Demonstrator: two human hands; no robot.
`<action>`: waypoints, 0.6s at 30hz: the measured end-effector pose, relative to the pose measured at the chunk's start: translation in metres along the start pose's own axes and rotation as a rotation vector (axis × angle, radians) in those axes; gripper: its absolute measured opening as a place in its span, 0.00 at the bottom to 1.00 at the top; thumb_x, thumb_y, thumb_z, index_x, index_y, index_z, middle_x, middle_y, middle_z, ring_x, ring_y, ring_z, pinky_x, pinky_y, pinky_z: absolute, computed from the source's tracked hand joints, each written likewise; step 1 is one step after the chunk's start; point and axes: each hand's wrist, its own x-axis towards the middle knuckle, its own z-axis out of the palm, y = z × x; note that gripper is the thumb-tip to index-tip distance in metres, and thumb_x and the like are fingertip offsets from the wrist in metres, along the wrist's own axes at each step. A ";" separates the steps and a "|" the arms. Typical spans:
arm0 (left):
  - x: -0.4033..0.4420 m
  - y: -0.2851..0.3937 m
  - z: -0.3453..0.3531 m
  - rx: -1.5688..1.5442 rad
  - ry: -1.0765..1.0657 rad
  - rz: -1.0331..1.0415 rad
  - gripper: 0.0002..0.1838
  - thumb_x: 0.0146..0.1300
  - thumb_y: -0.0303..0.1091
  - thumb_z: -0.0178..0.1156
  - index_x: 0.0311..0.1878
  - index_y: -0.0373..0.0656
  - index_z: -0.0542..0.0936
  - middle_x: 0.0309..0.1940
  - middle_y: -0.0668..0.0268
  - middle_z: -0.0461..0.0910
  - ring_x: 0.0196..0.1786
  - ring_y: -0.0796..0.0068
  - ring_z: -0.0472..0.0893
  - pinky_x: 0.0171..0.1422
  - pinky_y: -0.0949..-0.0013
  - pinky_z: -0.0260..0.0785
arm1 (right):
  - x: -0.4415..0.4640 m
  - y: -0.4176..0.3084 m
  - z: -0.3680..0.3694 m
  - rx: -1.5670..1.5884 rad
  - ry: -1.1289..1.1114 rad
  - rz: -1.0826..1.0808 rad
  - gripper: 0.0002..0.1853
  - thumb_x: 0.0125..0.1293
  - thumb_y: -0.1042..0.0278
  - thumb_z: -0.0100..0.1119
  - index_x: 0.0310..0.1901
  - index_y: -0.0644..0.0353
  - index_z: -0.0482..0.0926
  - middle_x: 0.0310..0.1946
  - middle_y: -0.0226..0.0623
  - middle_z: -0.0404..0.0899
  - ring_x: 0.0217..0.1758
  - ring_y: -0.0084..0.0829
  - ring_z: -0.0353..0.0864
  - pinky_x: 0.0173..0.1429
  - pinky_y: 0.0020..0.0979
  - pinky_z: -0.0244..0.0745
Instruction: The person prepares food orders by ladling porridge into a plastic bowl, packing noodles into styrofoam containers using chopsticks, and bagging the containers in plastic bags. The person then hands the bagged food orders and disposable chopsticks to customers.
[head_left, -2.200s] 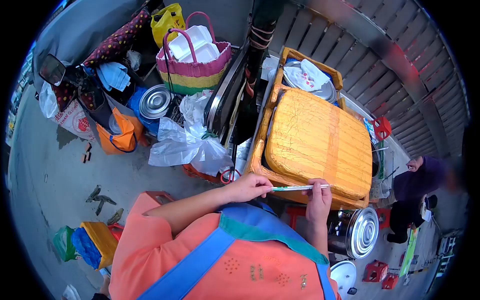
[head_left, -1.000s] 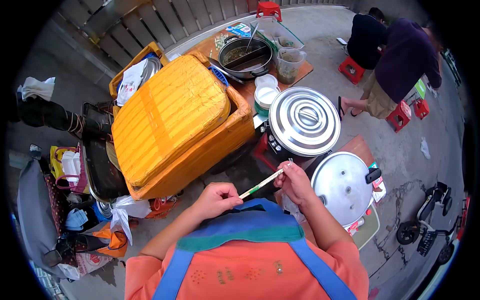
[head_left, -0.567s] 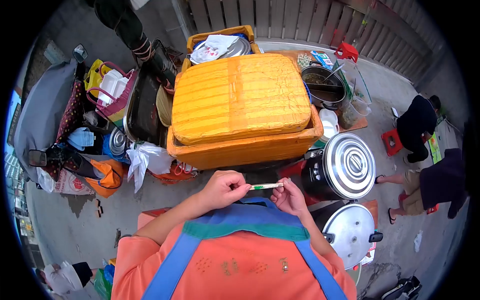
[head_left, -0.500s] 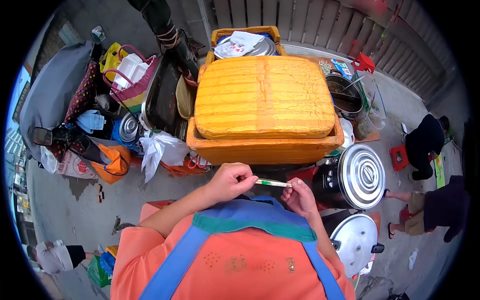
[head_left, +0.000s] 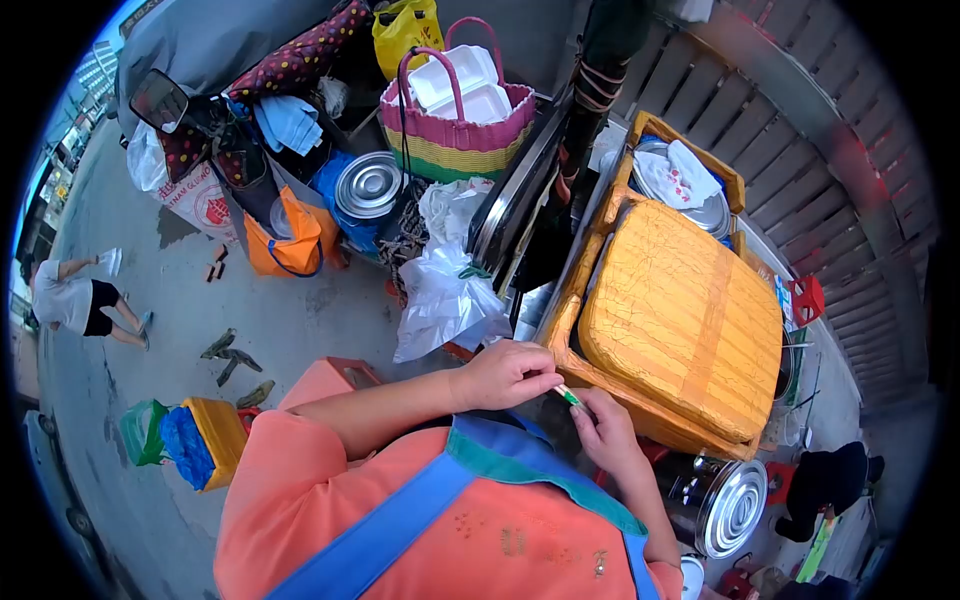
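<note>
A slim, pale stick-shaped thing with a green mark (head_left: 568,396) spans the short gap between my hands, in front of my chest. My left hand (head_left: 507,375) is closed, thumb and fingers pinching its upper left end. At its lower right end, my right hand (head_left: 606,425) pinches it too. Whether it is a wrapper or a solid piece I cannot tell. Just beyond my hands stands a large orange taped box (head_left: 640,400) with a thick orange lid (head_left: 680,310) set on it. White plastic bags (head_left: 450,295) hang close to my left hand.
A striped woven basket (head_left: 455,140) holds white foam boxes (head_left: 480,100). Beside it are a lidded metal pot (head_left: 367,185) and an orange bag (head_left: 292,235). A tall steel-lidded pot (head_left: 732,508) stands at my right. A yellow bin (head_left: 215,440) is at left; people are further off.
My view has turned left, so the orange box now sits further right and the basket nearer the middle. Both hands still pinch the slim thing, now tilted with its right end lower.
</note>
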 end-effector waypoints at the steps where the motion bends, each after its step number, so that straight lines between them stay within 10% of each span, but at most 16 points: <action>1: -0.006 -0.004 0.000 -0.015 0.041 0.000 0.09 0.59 0.31 0.58 0.26 0.39 0.74 0.20 0.62 0.72 0.24 0.62 0.73 0.30 0.65 0.63 | 0.005 0.002 -0.007 -0.053 -0.044 -0.010 0.11 0.58 0.74 0.56 0.44 0.61 0.77 0.32 0.44 0.75 0.35 0.42 0.76 0.40 0.35 0.71; 9: -0.067 -0.002 -0.051 0.097 0.271 -0.390 0.06 0.58 0.31 0.59 0.38 0.41 0.79 0.26 0.65 0.77 0.27 0.74 0.78 0.32 0.72 0.68 | 0.127 -0.004 -0.072 0.048 0.053 -0.062 0.09 0.65 0.69 0.53 0.43 0.61 0.78 0.20 0.30 0.72 0.25 0.18 0.69 0.32 0.24 0.68; 18: -0.102 -0.055 -0.163 0.229 0.554 -0.509 0.05 0.57 0.26 0.59 0.36 0.37 0.81 0.29 0.64 0.79 0.28 0.76 0.78 0.33 0.75 0.70 | 0.401 -0.060 -0.049 -0.319 0.153 -0.168 0.19 0.68 0.53 0.46 0.47 0.58 0.78 0.27 0.43 0.79 0.33 0.38 0.80 0.39 0.36 0.72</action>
